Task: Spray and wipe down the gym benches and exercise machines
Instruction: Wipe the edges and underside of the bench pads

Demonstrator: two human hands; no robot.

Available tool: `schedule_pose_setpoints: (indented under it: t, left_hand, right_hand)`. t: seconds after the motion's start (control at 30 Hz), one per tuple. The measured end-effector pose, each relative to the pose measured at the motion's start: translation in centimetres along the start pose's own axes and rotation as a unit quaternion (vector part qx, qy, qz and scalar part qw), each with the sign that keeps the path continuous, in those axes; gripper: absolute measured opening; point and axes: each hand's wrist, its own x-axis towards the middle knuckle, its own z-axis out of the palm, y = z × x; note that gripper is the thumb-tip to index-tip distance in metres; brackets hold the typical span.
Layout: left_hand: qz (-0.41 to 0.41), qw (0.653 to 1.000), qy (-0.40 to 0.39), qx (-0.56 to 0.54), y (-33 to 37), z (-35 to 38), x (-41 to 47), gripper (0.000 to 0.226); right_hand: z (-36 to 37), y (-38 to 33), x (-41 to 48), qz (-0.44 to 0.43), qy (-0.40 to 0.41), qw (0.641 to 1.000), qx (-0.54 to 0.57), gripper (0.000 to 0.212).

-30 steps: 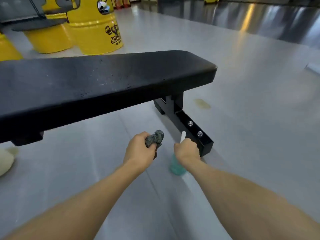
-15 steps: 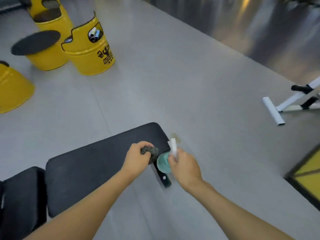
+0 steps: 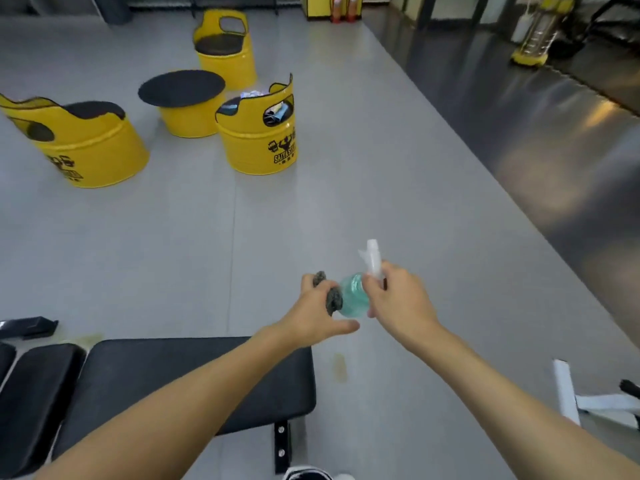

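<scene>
From where I sit at the feed, both hands are out in front, raised over the grey floor (image 3: 398, 174) just past the end of the black bench pad (image 3: 166, 379). The left hand (image 3: 310, 311) has its fingers curled round a dark grey cloth (image 3: 334, 301), bunched small, with a tuft poking out above the knuckles. The right hand (image 3: 401, 301) grips the spray bottle (image 3: 353, 296) at the neck; the teal body sits between the two hands, touching the cloth, and the white nozzle points up and away from me. Whether a finger is on the trigger I cannot tell.

The left forearm crosses over the pad's far end. A second black pad (image 3: 33, 396) lies just to its left, and a black bracket (image 3: 281, 441) with two bolts shows below the pad edge. On the floor beside the bench end there is a yellowish stain (image 3: 340, 367).

Well beyond the hands stand four yellow barrel seats (image 3: 258, 143) – one carries a printed logo and has things stuffed inside. A white frame (image 3: 568, 393) sits at the lower right
</scene>
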Motion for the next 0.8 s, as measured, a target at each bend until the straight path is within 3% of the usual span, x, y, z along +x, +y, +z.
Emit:
schedule_pose_setpoints:
  t: [0.2,0.4,0.63,0.8]
  left_hand:
    - [0.025,0.995,0.098,0.027,4.8,-4.7,10.6,0.080]
    - [-0.027,0.975,0.221,-0.001,4.6,-10.4,21.7,0.090]
    - [-0.177,0.908,0.378,-0.041,1.7,-19.9,26.0,0.082]
    - [-0.266,0.829,0.484,-0.085,-2.8,-27.2,25.9,0.060]
  right_hand:
    - [-5.1,-3.3,12.8,-0.059,-0.051,0.997,-0.003,0.024]
    - [-5.8,-7.8,27.9,-0.177,-0.168,0.969,-0.017,0.025]
    - [-1.2,-18.5,41.1,-0.325,-0.339,0.883,-0.025,0.030]
    - [5.9,-27.7,46.1,-0.424,-0.452,0.784,-0.035,0.029]
